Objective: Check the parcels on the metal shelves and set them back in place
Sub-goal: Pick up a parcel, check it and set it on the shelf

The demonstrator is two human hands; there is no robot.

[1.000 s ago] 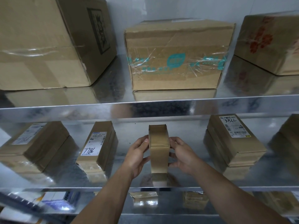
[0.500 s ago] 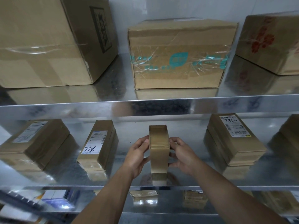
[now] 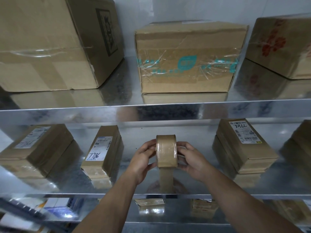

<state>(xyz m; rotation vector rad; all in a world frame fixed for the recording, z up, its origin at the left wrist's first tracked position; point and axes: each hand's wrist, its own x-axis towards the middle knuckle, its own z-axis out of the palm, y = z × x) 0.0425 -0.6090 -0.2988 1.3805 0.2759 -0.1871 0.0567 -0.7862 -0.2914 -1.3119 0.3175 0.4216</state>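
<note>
We grip the parcel (image 3: 166, 151) from both sides, left hand (image 3: 143, 163) and right hand (image 3: 193, 161), fingers curled against its faces. It stands on edge on the middle shelf (image 3: 70, 187), between two labelled boxes (image 3: 101, 148).

Pale wall (image 3: 134, 9) behind reflective metal shelves (image 3: 67, 115).

On the middle shelf (image 3: 70, 185), bare metal lies open on both sides of the narrow parcel (image 3: 166, 152) near the middle of the front edge. The labelled parcel (image 3: 102, 152) bounds the left gap, the stacked parcels (image 3: 244, 148) the right. The upper shelf (image 3: 84, 115) caps the opening from above.
</note>
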